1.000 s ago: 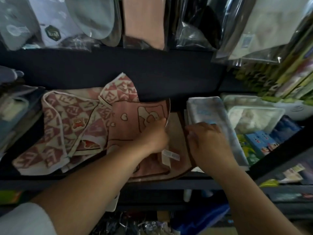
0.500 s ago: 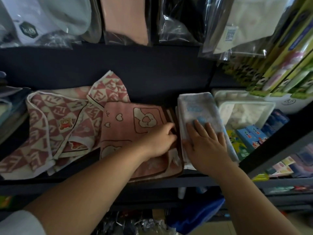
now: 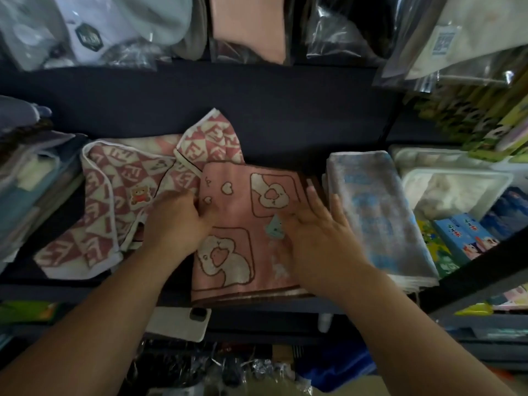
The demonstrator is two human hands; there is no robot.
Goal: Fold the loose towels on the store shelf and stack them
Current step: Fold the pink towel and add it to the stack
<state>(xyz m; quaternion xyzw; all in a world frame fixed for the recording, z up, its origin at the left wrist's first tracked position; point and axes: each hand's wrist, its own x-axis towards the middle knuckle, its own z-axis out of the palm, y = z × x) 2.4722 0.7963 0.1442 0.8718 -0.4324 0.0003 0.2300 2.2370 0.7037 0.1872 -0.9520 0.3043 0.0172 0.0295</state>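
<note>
Right hand shifted onto pink towel; blue towel just beside.

At the centre of the frame a pink towel is printed with cream hearts and cream flower-like shapes framed in brown lines, and is edged in brown below. To its left a checked towel is patterned in dusty red and cream with letter motifs, trimmed in white, and marked with a small brown bear in red. At the right a pale towel is mottled grey and light blue.
</note>
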